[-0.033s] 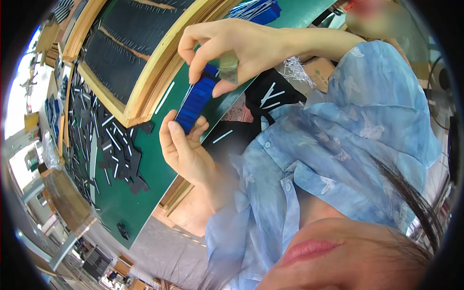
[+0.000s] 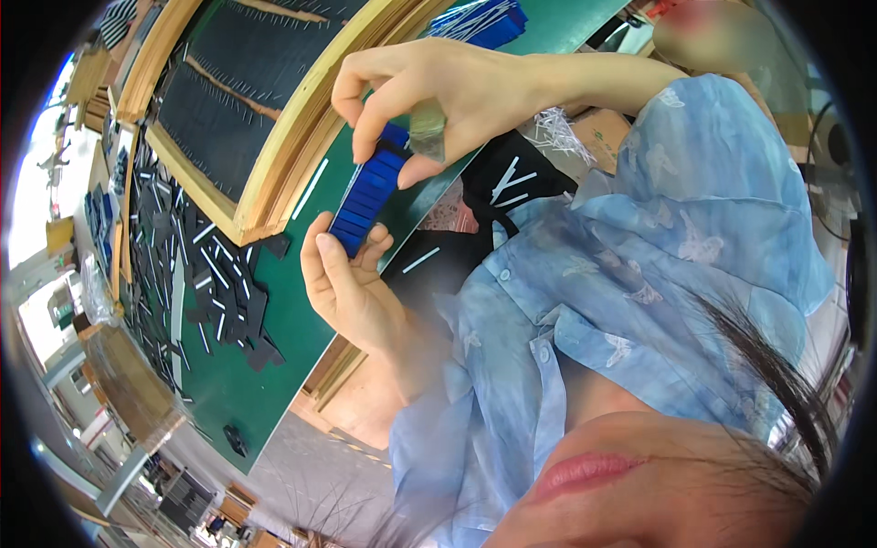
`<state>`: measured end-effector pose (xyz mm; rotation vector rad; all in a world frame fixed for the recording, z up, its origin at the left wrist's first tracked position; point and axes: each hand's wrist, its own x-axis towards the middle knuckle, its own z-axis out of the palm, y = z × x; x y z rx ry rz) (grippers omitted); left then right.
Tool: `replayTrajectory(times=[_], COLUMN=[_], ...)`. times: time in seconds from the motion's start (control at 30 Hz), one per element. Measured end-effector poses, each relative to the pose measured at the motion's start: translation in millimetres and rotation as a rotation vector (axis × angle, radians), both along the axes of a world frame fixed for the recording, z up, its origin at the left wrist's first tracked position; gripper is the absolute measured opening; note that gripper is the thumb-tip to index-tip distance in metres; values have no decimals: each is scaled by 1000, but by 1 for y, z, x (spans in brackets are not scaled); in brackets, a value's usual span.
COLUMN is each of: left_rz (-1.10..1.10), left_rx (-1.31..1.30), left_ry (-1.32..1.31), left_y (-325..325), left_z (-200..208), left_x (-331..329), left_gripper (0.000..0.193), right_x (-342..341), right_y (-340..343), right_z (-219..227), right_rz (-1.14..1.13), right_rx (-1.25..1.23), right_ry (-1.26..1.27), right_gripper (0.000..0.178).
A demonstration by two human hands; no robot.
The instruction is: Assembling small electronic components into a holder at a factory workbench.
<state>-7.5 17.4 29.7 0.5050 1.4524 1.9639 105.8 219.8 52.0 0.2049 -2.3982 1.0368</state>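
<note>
In front of me I hold a blue banded strip (image 2: pixel 365 199), slanted between both hands, with a thin pale edge along its left side. My left hand (image 2: pixel 352 279) grips the lower end between thumb and fingers. The upper end is pinched by my right hand (image 2: pixel 429 105), thumb on one side and fingertips on the other. A pale, see-through piece (image 2: pixel 427 131) lies against the right hand's curled fingers; whether it is wrapped round one I cannot tell. Beneath the hands is the green tabletop (image 2: pixel 274 384).
A wooden frame (image 2: pixel 265 210) with a black panel and rows of thin pins stands beyond my hands. Black pieces and white sticks (image 2: pixel 219 292) litter the table at left. Blue strips (image 2: pixel 489 20) lie at the far side. White sticks (image 2: pixel 504 178) rest on black cloth near me.
The blue strip has turned slightly, and its bands show brighter and more distinct. Both hands keep their hold and have barely shifted.
</note>
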Motion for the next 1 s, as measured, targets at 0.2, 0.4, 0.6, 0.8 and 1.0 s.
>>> replayTrajectory(times=[0.2, 0.4, 0.6, 0.8, 1.0], left_rz=[-44, -56, -43, 56, 170], left_rx=[25, 42, 57, 17, -107], left_ry=[-88, -120, -143, -1, 276], left_y=[-3, -5, -4, -1, 6], left_z=[-4, -5, -5, 5, 13], left_x=[-7, -11, -11, 2, 22], left_gripper=[33, 31, 31, 30, 27], right_x=[0, -4, -5, -4, -24], right_y=[-4, -6, -4, -10, -21], right_z=[2, 1, 2, 12, -7], right_rz=[10, 9, 4, -99, -167], right_rx=[-65, -73, -50, -307, -221], right_ry=[-14, -1, -4, -216, -82], right_gripper=[27, 27, 25, 44, 52])
